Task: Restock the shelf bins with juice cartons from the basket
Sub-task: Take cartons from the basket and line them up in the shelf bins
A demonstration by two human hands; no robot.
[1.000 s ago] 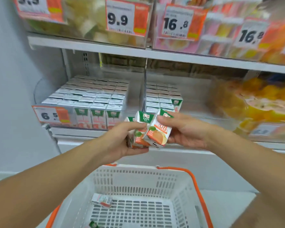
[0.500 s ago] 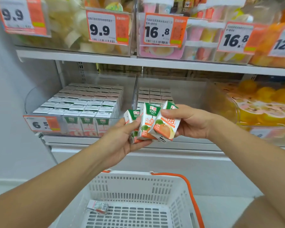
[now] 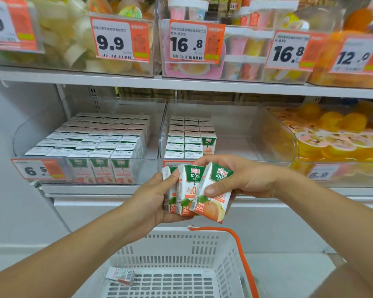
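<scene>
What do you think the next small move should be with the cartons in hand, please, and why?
Probably lift the rightmost carton, which the right hand grips, up into the middle bin. That bin holds cartons only along its left side, while the left bin looks nearly full. The left hand holds the other two cartons meanwhile.

Both hands (image 3: 153, 198) (image 3: 243, 179) raised together, fingers (image 3: 215, 189) apparently curled.
</scene>
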